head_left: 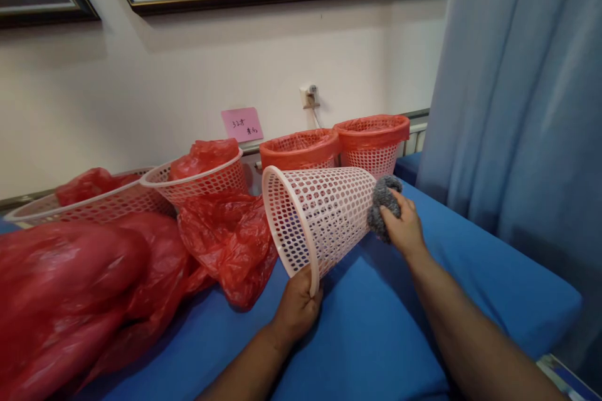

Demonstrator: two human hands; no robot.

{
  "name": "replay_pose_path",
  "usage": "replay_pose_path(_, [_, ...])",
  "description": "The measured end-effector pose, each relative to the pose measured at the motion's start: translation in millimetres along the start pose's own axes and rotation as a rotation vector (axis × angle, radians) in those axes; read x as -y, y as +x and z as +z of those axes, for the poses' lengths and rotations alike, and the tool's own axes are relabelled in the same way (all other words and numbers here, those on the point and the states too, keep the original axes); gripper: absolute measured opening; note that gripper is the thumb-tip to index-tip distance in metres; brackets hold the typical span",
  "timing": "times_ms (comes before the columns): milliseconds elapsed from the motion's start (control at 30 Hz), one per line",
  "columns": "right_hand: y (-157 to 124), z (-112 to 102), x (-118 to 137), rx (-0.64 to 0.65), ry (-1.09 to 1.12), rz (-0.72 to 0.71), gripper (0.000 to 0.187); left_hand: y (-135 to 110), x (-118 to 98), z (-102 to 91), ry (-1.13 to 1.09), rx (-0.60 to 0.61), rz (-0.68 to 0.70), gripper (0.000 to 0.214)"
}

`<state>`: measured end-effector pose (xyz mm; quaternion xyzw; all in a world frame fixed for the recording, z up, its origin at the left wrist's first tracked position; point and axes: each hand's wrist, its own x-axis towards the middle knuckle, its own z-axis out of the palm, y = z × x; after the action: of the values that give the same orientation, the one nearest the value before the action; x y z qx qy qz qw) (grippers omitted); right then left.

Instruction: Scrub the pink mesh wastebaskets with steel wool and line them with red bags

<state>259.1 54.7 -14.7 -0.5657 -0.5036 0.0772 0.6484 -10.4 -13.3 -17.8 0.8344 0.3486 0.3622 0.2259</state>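
Note:
A white perforated plastic basket (324, 213) lies tilted on its side over the blue surface (385, 332), its open mouth facing me. My left hand (296, 310) grips the lower rim of the basket, fingers wrapped round it. My right hand (404, 225) is closed on a grey cloth (382, 200) and presses it against the basket's base.
Crumpled red plastic bags (94, 288) lie at the left. Two white baskets with red bags in them (197, 178) lean behind them. Two upright baskets lined with red bags (371, 138) stand by the wall. A pink note (242, 124) hangs on the wall. A blue curtain (517, 106) hangs at the right.

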Motion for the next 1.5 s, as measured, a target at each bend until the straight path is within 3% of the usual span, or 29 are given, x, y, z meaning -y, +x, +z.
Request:
replay_pose_path(67, [-22, -2, 25, 0.088, 0.022, -0.237, 0.050, 1, -4, -0.1, -0.008, 0.018, -0.012, 0.047])
replay_pose_path(167, [-58, -7, 66, 0.335, 0.164, -0.665, 0.059, 0, -13, -2.6, -0.050, 0.035, -0.047, 0.035])
replay_pose_path(267, [-77, -8, 85, 0.473, 0.273, -0.897, 0.063, -6, -21, -6.9, -0.108, -0.098, -0.086, 0.033])
replay_pose_path(367, [-71, -5, 75, 0.463, 0.228, -0.850, 0.060, -11, -25, -9.3, -0.169, -0.231, -0.140, 0.031])
replay_pose_path(433, [-55, -2, 56, 0.296, 0.136, -0.616, 0.054, -11, -25, -8.6, -0.203, -0.228, -0.168, 0.035])
replay_pose_path(500, [-34, 1, 33, 0.094, 0.064, -0.281, 0.047, -10, -24, -6.4, -0.211, -0.198, -0.159, 0.039])
replay_pose_path(567, [-16, 3, 14, -0.012, 0.039, -0.021, 0.045, -10, -22, -3.1, -0.184, -0.158, -0.130, 0.041])
replay_pose_path(600, [-11, 3, 10, -0.029, 0.034, 0.033, 0.046, -10, -21, -1.4, -0.162, -0.141, -0.115, 0.041])
replay_pose_path(667, [-14, 1, 14, -0.009, 0.025, -0.041, 0.047, -10, -21, 1.4, -0.113, -0.110, -0.089, 0.043])
replay_pose_path(833, [-67, -7, 68, 0.325, 0.137, -0.737, 0.057, -8, -23, 1.6, -0.090, -0.067, -0.014, 0.033])
replay_pose_path(900, [-77, -7, 77, 0.395, 0.187, -0.867, 0.058, -6, -21, 0.2, -0.121, -0.032, -0.001, 0.027])
replay_pose_path(933, [-75, -7, 75, 0.376, 0.188, -0.849, 0.057, -6, -20, -0.3, -0.126, -0.024, -0.002, 0.028])
replay_pose_path(1000, [-58, -5, 58, 0.243, 0.149, -0.642, 0.051, -5, -17, -0.6, -0.108, -0.029, -0.014, 0.031])
replay_pose_path(1100, [-16, -3, 18, -0.040, 0.144, -0.049, 0.045, -6, -13, 0.5, -0.073, -0.006, -0.043, 0.038])
replay_pose_path(1167, [5, -3, -2, -0.111, 0.230, 0.276, 0.050, -7, -11, 1.2, -0.058, 0.032, -0.040, 0.041])
replay_pose_path(1233, [9, -3, -5, -0.119, 0.240, 0.319, 0.052, -6, -9, 1.5, -0.041, 0.051, -0.021, 0.042])
replay_pose_path(1267, [4, -3, -1, -0.100, 0.210, 0.225, 0.051, -6, -8, 1.4, -0.034, 0.048, -0.011, 0.041])
replay_pose_path(1333, [-15, -4, 20, 0.013, 0.139, -0.113, 0.049, -4, -8, 0.9, -0.035, 0.028, -0.001, 0.039])
replay_pose_path(1433, [-51, -7, 59, 0.326, 0.181, -0.648, 0.054, -2, -12, 0.1, -0.105, 0.019, -0.013, 0.034])
replay_pose_path(1500, [-67, -9, 78, 0.455, 0.237, -0.866, 0.055, -3, -17, -0.4, -0.164, -0.017, -0.034, 0.032])
